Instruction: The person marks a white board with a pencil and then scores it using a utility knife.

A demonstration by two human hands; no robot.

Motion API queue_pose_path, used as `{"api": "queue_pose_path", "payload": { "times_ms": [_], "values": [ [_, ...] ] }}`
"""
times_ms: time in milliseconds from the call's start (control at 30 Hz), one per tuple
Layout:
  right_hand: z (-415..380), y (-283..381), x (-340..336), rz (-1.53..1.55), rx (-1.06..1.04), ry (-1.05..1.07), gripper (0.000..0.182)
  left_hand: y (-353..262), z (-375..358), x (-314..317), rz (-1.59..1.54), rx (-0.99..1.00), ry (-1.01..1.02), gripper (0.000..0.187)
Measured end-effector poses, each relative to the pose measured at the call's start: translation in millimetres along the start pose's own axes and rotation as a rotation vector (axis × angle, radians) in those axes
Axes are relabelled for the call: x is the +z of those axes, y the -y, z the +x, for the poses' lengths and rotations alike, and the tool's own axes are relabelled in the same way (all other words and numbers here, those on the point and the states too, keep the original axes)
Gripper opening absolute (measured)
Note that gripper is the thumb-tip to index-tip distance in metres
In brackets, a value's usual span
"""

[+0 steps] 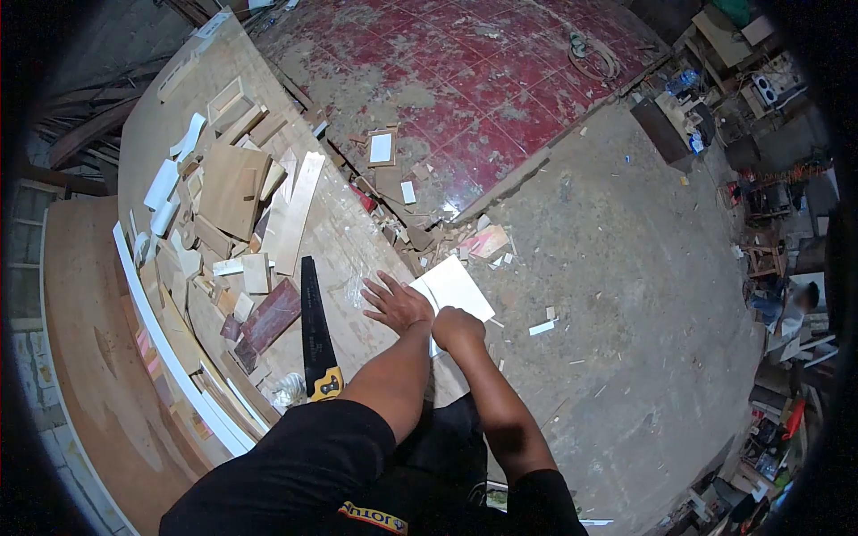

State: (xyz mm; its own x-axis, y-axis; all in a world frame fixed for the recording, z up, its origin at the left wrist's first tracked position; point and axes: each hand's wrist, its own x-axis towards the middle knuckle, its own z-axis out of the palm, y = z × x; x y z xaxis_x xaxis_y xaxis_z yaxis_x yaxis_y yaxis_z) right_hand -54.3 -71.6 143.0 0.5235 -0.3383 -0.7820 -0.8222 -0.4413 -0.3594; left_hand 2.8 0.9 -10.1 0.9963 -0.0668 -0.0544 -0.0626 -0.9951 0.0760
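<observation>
My left hand (398, 304) lies with its fingers spread on the wooden work surface (344, 237), its heel at the left edge of a white board (456, 288). Close to its right, my right hand (458, 329) is closed in a fist over the lower edge of that board; what it grips is too hidden to make out. The board juts past the edge of the work surface. A hand saw (315, 326) with a black blade and yellow handle lies to the left of my forearms.
Wood offcuts (234, 192) are heaped on the left of the work surface, with a dark red piece (271, 317) near the saw. Scraps litter the floor (617, 295) below. Another person (791, 308) is at the far right, near piled items.
</observation>
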Motion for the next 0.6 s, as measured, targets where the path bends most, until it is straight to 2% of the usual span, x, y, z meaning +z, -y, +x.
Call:
{"api": "queue_pose_path", "payload": {
  "times_ms": [67,233,400,533,600],
  "values": [
    [-4,0,1,0.015,0.078,0.031,0.035,3,-1,0,0.006,-0.009,-0.020,0.065],
    [23,0,16,0.009,0.071,0.030,0.036,5,0,6,0.016,-0.002,-0.010,0.063],
    [3,1,14,0.008,0.080,-0.018,0.038,-2,-1,-10,-0.006,-0.003,-0.030,0.064],
    [25,0,23,0.029,0.095,0.027,0.039,3,-2,-2,0.002,0.011,-0.032,0.063],
    [38,2,30,0.035,0.091,-0.092,0.038,3,-2,-3,-0.003,0.001,-0.011,0.063]
  ]
}}
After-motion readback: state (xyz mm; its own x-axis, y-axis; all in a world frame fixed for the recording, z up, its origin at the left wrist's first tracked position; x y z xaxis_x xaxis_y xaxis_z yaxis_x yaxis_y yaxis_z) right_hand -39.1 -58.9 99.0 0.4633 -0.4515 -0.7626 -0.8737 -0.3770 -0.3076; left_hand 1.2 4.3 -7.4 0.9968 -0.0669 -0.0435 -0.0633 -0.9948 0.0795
